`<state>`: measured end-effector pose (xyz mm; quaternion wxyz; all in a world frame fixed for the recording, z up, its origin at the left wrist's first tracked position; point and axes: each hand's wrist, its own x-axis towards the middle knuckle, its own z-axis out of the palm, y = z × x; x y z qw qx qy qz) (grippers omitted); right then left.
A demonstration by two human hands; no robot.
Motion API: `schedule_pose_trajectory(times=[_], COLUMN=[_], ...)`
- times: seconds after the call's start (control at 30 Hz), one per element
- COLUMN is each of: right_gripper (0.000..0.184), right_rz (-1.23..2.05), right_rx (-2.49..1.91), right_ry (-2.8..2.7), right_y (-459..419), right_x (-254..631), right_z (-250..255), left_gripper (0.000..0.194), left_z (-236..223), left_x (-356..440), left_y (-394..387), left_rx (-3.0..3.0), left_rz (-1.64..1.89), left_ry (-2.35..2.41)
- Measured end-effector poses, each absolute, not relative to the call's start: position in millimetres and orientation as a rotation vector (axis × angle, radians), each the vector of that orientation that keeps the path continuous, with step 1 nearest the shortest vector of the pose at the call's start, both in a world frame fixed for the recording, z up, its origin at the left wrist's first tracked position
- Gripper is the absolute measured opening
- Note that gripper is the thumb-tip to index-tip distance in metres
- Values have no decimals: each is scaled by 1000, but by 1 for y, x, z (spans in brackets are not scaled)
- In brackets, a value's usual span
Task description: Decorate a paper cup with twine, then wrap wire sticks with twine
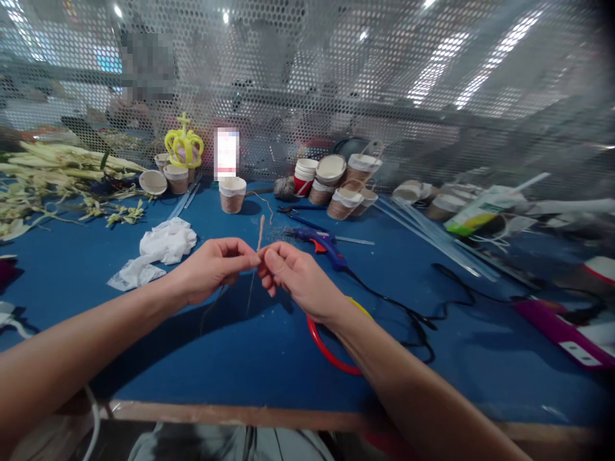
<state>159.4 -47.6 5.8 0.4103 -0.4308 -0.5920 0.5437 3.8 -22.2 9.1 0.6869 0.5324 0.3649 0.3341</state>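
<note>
Above the near blue table, left hand and right hand are both pinching a thin twine strand; it looks light, limp, best gripped near its end.

A: What do the two forearms show?

B: Both are bare from the lower frame edge up to the wrist; no sleeve, cuff, watch or bracelet is visible on either.

A: And the hands?

B: The left hand and the right hand are ungloved, without rings. Short, unpainted nails show on the thumbs.

A: Any clothing in view?

B: Only a strip of grey fabric at the bottom edge, below the forearms; its kind cannot be told.
</note>
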Motion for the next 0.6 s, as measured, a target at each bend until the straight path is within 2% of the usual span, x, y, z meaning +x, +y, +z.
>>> schedule_pose_trajectory(times=[0.17,0.6], right_gripper=[17,18], right_rz=[1441,1366], right_rx=[-1115,-1104], right_ry=[-1614,-1656], right_y=[-50,-47], right_x=[155,161], right_z=[3,6], left_gripper=[18,21], left_z=[10,12], left_x=[5,5], left_y=[-23,-22], left_rx=[1125,1082], left_rz=[840,859], left_ry=[811,798])
